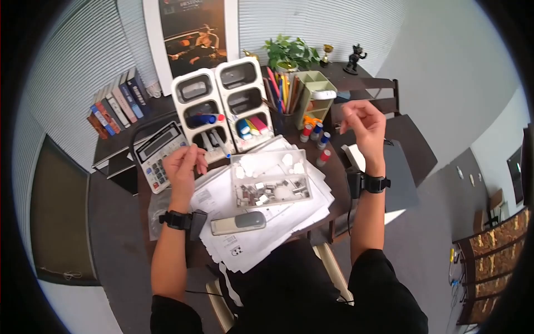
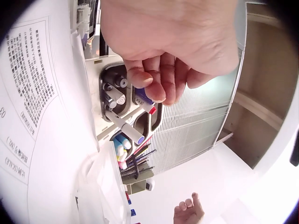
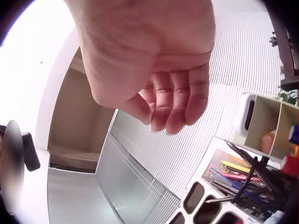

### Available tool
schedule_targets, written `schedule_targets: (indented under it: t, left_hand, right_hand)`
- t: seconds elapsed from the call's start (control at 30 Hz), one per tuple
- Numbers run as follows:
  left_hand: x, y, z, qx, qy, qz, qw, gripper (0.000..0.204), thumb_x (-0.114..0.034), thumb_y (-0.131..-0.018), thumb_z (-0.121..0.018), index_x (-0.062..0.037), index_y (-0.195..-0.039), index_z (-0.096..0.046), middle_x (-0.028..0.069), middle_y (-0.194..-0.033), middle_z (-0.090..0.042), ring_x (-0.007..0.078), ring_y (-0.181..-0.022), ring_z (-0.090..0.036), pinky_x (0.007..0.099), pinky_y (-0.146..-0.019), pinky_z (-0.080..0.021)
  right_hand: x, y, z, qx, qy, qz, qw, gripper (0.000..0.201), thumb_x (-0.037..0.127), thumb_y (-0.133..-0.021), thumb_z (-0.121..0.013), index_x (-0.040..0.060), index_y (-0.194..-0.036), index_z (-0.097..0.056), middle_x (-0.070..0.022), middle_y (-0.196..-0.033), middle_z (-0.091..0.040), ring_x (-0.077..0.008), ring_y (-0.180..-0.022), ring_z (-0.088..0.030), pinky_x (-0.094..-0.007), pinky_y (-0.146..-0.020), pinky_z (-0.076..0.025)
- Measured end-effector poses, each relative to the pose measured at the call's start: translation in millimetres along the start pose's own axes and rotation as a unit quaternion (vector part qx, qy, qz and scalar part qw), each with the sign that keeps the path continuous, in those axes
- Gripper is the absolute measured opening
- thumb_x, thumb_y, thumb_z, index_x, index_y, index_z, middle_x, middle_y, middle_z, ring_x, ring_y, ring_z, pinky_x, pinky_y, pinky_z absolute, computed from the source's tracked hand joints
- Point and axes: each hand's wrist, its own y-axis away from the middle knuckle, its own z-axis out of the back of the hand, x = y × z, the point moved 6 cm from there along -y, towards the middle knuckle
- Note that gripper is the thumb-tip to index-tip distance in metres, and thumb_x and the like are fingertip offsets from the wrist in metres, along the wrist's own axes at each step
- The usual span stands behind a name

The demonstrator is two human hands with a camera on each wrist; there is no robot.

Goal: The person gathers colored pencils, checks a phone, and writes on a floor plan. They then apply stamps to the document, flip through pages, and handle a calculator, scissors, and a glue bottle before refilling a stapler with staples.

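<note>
My left hand [image 1: 183, 164] hovers over the desk between the calculator [image 1: 159, 156] and the clear divided box [image 1: 271, 178], its fingers loosely bent and holding nothing. In the left wrist view the same hand [image 2: 170, 51] hangs near the pen organizer with markers [image 2: 124, 126]. Raised at the right, my right hand [image 1: 364, 131] is above the small red- and blue-capped bottles [image 1: 324, 157], touching nothing. Its fingers curve loosely with nothing between them in the right wrist view [image 3: 163, 74]. White pieces and small metallic pieces lie in the clear box.
Papers [image 1: 250, 245] lie under the box, with a grey-and-white handheld device [image 1: 238, 223] on them. Behind stand the white organizers [image 1: 194, 89], a pen cup [image 1: 283, 119], a green organizer [image 1: 306, 103] and a plant [image 1: 289, 51]. Books [image 1: 119, 103] stand at the left.
</note>
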Motion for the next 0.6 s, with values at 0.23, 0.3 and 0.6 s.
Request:
schedule_targets:
  t: [0.23, 0.3, 0.6]
  left_hand:
    - [-5.7, -1.1, -1.6, 0.014, -0.007, -0.024, 1.0, 0.03, -0.018, -0.104, -0.054, 0.0068, -0.094, -0.068, 0.0096, -0.069, -0.063, 0.0135, -0.054, -0.056, 0.0244, -0.05, -0.041]
    - [-7.1, -1.1, -1.7, 0.015, -0.006, -0.025, 1.0, 0.03, -0.018, -0.104, -0.054, 0.0067, -0.094, -0.068, 0.0095, -0.069, -0.063, 0.0136, -0.054, -0.056, 0.0244, -0.05, -0.041]
    - [-3.9, -0.9, 1.6, 0.002, 0.016, -0.021, 1.0, 0.029, -0.018, -0.103, -0.056, 0.0069, -0.093, -0.068, 0.009, -0.068, -0.062, 0.0129, -0.053, -0.055, 0.0239, -0.05, -0.039]
  right_hand:
    - [-20.9, 45.3, 18.7, 0.04, 0.206, -0.12, 0.97, 0.018, 0.005, -0.091, -0.071, 0.0004, -0.108, -0.069, -0.0026, -0.087, -0.07, -0.008, -0.074, -0.063, -0.0242, -0.065, -0.054]
    - [-25.0, 54.1, 19.0, 0.052, 0.258, -0.119, 0.957, 0.022, 0.006, -0.089, -0.072, 0.001, -0.11, -0.07, -0.0038, -0.092, -0.071, -0.0091, -0.075, -0.064, -0.0251, -0.065, -0.054]
    - [-46.8, 75.4, 7.8, 0.115, 0.297, -0.103, 0.942, 0.04, 0.009, -0.083, -0.079, 0.0005, -0.12, -0.066, -0.0125, -0.105, -0.071, -0.0183, -0.083, -0.07, -0.0318, -0.071, -0.056]
